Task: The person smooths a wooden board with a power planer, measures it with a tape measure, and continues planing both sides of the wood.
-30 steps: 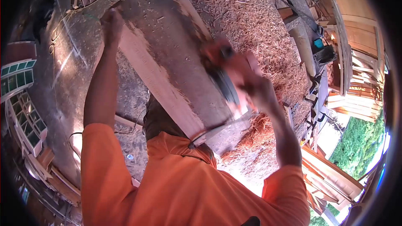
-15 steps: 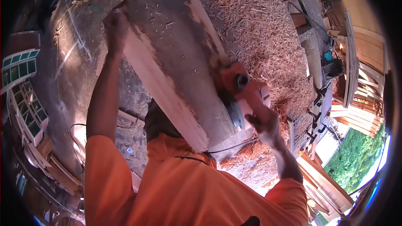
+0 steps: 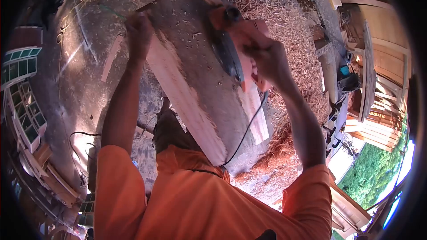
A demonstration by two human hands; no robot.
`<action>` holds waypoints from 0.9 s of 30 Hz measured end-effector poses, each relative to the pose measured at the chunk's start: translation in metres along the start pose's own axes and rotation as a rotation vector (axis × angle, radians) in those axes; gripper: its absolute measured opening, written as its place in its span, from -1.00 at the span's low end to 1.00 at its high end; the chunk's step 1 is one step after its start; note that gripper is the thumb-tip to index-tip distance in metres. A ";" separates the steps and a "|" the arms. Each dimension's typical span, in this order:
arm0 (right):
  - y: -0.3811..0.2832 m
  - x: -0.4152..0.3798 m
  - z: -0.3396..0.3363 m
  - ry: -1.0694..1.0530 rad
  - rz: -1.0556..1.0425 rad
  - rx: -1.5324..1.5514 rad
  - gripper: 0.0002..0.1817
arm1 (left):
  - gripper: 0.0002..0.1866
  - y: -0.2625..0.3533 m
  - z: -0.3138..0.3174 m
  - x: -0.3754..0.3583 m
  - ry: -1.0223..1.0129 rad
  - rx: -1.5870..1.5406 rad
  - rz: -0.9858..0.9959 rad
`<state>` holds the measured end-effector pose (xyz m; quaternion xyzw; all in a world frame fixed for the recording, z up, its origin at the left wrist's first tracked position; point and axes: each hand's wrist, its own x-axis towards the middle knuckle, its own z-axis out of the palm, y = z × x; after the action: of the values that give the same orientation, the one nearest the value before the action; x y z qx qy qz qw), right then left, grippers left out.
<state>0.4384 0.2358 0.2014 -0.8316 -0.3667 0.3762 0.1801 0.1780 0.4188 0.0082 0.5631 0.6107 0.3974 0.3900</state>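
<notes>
My right hand (image 3: 269, 60) is wrapped round the handle of an orange power planer (image 3: 233, 40), which rests over the right part of a wide wooden board. A dark cord trails from the tool back towards my waist. The board (image 3: 195, 62) has a grey, rough middle and pale planed strips along both long sides. At its far left corner, my left hand (image 3: 140, 29) is closed on the edge; the fingertips are partly hidden.
Wood shavings (image 3: 284, 62) lie heaped to the right of the board. Clamps and timber stand further right, near a teal and black tool (image 3: 347, 73). Window frames (image 3: 26, 111) lean at the left. A loose wood strip (image 3: 111, 58) lies on the floor.
My right hand and the planer have moved forward along the board, away from my body. My left hand and the board appear slightly further right in the view.
</notes>
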 end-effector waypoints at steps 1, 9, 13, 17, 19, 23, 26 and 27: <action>-0.011 0.012 0.002 0.010 -0.032 -0.022 -0.72 | -0.36 -0.001 0.002 -0.001 0.002 -0.056 0.022; -0.075 0.135 0.020 0.188 -0.601 -0.430 -0.73 | -0.41 0.002 0.005 -0.005 0.025 -0.050 0.060; -0.112 0.136 0.022 0.127 -0.420 0.258 -0.88 | -0.35 -0.043 0.010 0.024 -0.064 0.050 -0.115; -0.096 0.153 0.025 0.080 -0.389 0.280 -0.85 | -0.35 -0.058 0.014 0.041 -0.053 -0.035 -0.005; -0.078 0.121 0.017 0.026 -0.451 0.144 -0.85 | -0.38 -0.054 0.014 0.044 -0.020 0.010 0.033; 0.032 0.032 0.012 0.299 -0.963 -0.815 -0.77 | -0.42 -0.076 0.023 0.061 0.007 0.039 0.046; 0.108 -0.079 0.005 0.247 -0.787 -0.697 -0.80 | -0.46 -0.012 0.011 0.026 0.105 0.156 0.002; 0.133 -0.114 0.002 0.181 -0.660 -0.589 -0.76 | -0.54 -0.032 0.012 0.037 0.038 0.051 0.086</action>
<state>0.4489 0.0619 0.1795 -0.7155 -0.6865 0.1042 0.0775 0.1742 0.4550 -0.0271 0.5909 0.6033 0.4086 0.3463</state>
